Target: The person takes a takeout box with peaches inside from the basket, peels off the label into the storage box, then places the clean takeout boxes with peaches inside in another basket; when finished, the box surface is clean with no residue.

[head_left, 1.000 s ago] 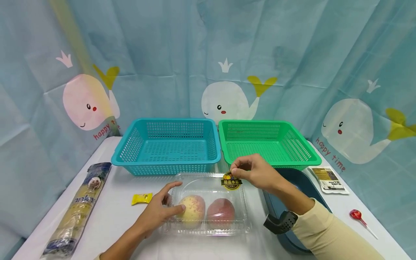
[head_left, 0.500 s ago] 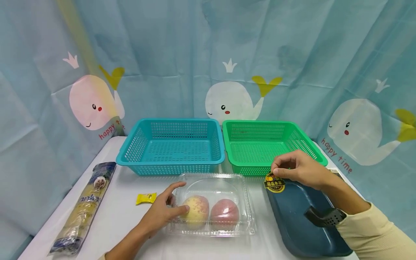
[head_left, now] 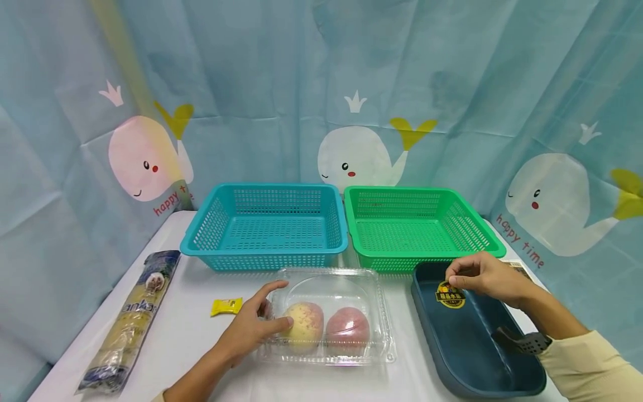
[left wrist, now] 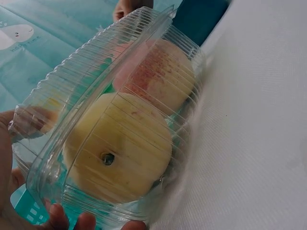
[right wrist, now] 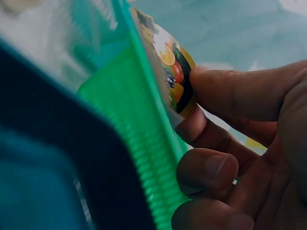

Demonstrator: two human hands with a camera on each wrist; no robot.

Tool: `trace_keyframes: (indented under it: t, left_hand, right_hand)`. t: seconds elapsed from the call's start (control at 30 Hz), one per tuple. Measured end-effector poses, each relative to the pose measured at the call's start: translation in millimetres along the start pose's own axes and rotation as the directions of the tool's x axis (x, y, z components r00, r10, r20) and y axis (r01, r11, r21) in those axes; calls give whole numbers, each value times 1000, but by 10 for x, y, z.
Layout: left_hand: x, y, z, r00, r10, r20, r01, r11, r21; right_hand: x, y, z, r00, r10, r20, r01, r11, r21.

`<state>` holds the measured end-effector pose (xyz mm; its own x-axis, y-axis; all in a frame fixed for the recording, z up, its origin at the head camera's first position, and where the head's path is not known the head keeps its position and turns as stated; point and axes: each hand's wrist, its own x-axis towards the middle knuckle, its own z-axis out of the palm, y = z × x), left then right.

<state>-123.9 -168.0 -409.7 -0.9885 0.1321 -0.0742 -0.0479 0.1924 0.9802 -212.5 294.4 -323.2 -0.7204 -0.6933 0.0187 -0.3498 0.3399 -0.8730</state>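
Observation:
In the head view a clear plastic clamshell box (head_left: 346, 285) stands on the table with its lid down. Two round fruits that look like peaches sit inside, a speckled yellow one (head_left: 303, 329) and a pink one (head_left: 348, 332). My left hand (head_left: 251, 324) grips the box's left side, thumb on the lid, fingers spread along the edge. To the right, my right hand (head_left: 489, 279) pinches a round black-and-gold sticker (head_left: 450, 296) between thumb and forefinger, above a dark blue basin (head_left: 427, 324). The right wrist view shows fruit printed on this sticker (right wrist: 175, 72).
A blue basket (head_left: 271, 261) and a green basket (head_left: 427, 262) stand behind the box. At the left lie a yellow wrapped packet (head_left: 226, 306) and a long bag of pasta (head_left: 133, 324). A packet (head_left: 519, 269) is partly hidden behind the right arm.
My right hand has carried the sticker from the lid's upper right corner rightward to above the basin. My left hand stays on the box. The head view has shifted slightly.

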Motion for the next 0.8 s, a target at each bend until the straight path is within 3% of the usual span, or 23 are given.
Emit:
trace_keyframes:
  t: [0.4,0.8]
  left_hand:
    - [-8,9,1,1000,-2,-11,2,1000,4]
    - [-7,17,-1,1000,-5,-7,5,1000,-2]
  right_hand:
    - [-65,494,33,993,120,8,-120,993,-24]
    - [-64,719,101,990,113,86,-103,988,-112]
